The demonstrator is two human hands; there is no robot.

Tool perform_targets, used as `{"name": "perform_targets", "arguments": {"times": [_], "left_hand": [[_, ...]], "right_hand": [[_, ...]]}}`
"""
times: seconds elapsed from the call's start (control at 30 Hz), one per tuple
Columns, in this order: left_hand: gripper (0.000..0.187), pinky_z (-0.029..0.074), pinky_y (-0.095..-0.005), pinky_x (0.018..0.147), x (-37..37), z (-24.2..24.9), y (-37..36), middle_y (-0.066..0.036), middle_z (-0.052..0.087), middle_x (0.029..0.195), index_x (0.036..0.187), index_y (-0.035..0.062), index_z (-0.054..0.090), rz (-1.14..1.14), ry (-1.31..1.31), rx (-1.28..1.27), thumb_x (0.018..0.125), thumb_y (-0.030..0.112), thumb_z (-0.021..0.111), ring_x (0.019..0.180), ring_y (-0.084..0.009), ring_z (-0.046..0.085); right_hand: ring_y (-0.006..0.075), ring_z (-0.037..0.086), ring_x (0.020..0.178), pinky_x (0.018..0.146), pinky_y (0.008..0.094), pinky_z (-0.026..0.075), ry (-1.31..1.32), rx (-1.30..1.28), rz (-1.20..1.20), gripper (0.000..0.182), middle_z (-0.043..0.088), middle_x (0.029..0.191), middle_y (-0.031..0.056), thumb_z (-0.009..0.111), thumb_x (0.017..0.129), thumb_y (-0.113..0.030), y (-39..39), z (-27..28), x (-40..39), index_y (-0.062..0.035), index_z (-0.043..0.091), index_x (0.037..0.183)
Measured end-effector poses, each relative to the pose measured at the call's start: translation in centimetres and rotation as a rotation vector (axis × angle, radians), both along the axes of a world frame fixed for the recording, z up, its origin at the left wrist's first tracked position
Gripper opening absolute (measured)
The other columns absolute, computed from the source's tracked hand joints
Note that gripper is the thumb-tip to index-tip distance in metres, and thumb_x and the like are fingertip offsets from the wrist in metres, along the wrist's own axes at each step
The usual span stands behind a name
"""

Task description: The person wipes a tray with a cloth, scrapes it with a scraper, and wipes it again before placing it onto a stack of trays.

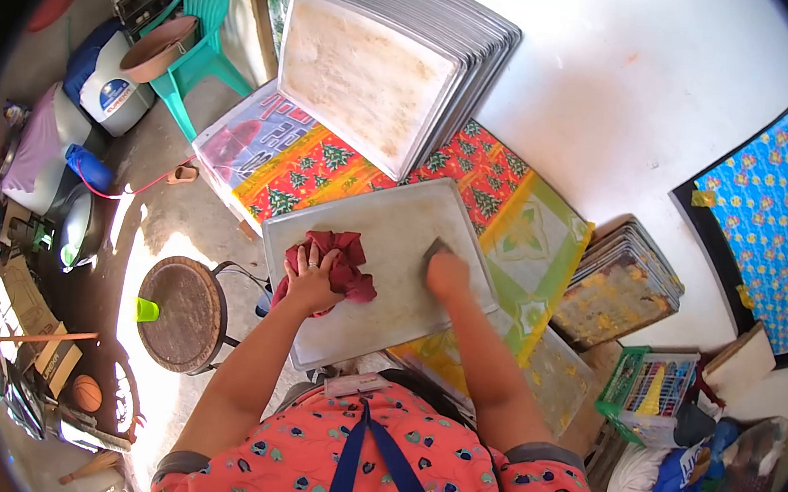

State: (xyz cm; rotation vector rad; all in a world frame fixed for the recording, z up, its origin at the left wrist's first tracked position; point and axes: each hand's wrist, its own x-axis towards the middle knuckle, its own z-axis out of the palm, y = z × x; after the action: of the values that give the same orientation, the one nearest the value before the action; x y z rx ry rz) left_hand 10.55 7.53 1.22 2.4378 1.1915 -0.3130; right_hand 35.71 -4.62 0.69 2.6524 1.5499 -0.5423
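**Hands on a metal tray**

Left hand (312, 276) pressed on a red cloth (340, 262), fingers closed over it, on the tray (385, 245). Right hand (446, 272) flat on the tray, clasping a small grey pad (438, 248). Tray resting on patterned cloth (509, 229), below a leaning stack of trays (383, 65).

We see a bright, daylit scene through a fisheye lens that bends straight lines and leaves a black vignette all around. Hard sun patches glare on the floor (144, 231) at eight o'clock, and the wall (618, 87) at one o'clock looks nearly washed out.
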Motion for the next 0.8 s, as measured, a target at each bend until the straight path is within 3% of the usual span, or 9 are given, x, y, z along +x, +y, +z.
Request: {"name": "perform_targets", "arguments": {"times": [0.07,0.1,0.2,0.27,0.37,0.53,0.7,0.73,0.8], "left_hand": [[0.099,0.011,-0.0694,0.107,0.2,0.4,0.1,-0.02,0.011,0.155,0.146,0.0285,0.023,0.009,0.022,-0.011,0.065,0.049,0.075,0.142,-0.045,0.008],[0.099,0.011,-0.0695,0.107,0.3,0.4,0.1,-0.02,0.011,0.155,0.146,0.0286,0.022,0.012,0.037,-0.021,0.065,0.05,0.075,0.142,-0.0449,0.007],[0.101,0.01,-0.0695,0.107,0.0,-0.3,0.2,-0.02,0.01,0.155,0.147,0.0291,0.021,0.004,0.016,0.0,0.064,0.051,0.074,0.142,-0.0447,0.007],[0.101,0.01,-0.0692,0.107,-0.1,-0.4,0.0,-0.02,0.01,0.155,0.147,0.0293,0.02,0.005,0.026,-0.002,0.065,0.051,0.074,0.142,-0.0446,0.007],[0.1,0.01,-0.0686,0.108,0.4,0.4,0.1,-0.019,0.009,0.156,0.147,0.0297,0.02,0.016,0.051,-0.022,0.065,0.051,0.074,0.142,-0.0443,0.007],[0.1,0.011,-0.0681,0.108,0.4,0.4,0.0,-0.019,0.009,0.156,0.147,0.0298,0.02,0.012,0.048,-0.029,0.065,0.051,0.074,0.143,-0.044,0.006],[0.1,0.012,-0.0689,0.107,0.4,0.4,0.1,-0.02,0.008,0.156,0.146,0.0296,0.021,0.016,0.049,-0.014,0.065,0.051,0.075,0.143,-0.044,0.006],[0.1,0.012,-0.0691,0.107,0.4,0.3,-0.2,-0.02,0.009,0.156,0.146,0.0295,0.021,0.016,0.051,-0.017,0.065,0.05,0.075,0.142,-0.044,0.006],[0.1,0.013,-0.069,0.107,0.5,0.2,-0.1,-0.02,0.009,0.155,0.146,0.0293,0.021,0.012,0.044,-0.014,0.065,0.05,0.075,0.142,-0.044,0.007]], "right_hand": [[0.0378,0.066,0.088,0.072,0.0447,0.055,-0.316,0.154,0.083,0.027,0.064,0.106,0.0233,0.051,0.084,-0.016,0.6,-5.7,-3.9,0.0017,0.067,0.097],[0.037,0.067,0.085,0.071,0.0437,0.055,-0.469,0.228,0.121,0.025,0.066,0.103,0.0221,0.051,0.083,-0.016,0.7,-6.4,-5.4,0.0004,0.069,0.091],[0.0359,0.068,0.082,0.069,0.0436,0.055,-0.607,0.295,0.02,0.023,0.069,0.094,0.019,0.051,0.083,-0.016,2.3,-6.2,-2.5,-0.0025,0.071,0.083],[0.0354,0.069,0.081,0.069,0.0438,0.056,-0.308,0.086,-0.154,0.024,0.07,0.09,0.0168,0.051,0.084,-0.017,3.6,-3.5,1.7,-0.0036,0.071,0.084],[0.0356,0.069,0.081,0.069,0.0425,0.056,-0.109,0.077,-0.112,0.025,0.07,0.093,0.0155,0.05,0.086,-0.018,3.8,-2.0,2.7,-0.0049,0.071,0.084],[0.0334,0.068,0.091,0.073,0.046,0.056,-0.364,0.21,-0.3,0.026,0.07,0.097,0.0159,0.049,0.088,-0.017,2.4,-5.7,-4.7,-0.0045,0.072,0.09],[0.034,0.064,0.103,0.08,0.0512,0.052,0.04,-0.001,-0.286,0.026,0.069,0.103,0.0167,0.05,0.088,-0.018,1.5,-1.5,2.7,-0.0042,0.072,0.089],[0.0345,0.061,0.109,0.083,0.0545,0.05,0.049,0.007,-0.17,0.026,0.068,0.105,0.0162,0.05,0.088,-0.019,0.8,-1.2,1.3,-0.0042,0.072,0.089],[0.0373,0.066,0.092,0.075,0.0473,0.054,-0.085,-0.097,0.039,0.03,0.069,0.1,0.0184,0.051,0.086,-0.019,0.1,-1.4,-4.1,-0.0003,0.069,0.1]]}}
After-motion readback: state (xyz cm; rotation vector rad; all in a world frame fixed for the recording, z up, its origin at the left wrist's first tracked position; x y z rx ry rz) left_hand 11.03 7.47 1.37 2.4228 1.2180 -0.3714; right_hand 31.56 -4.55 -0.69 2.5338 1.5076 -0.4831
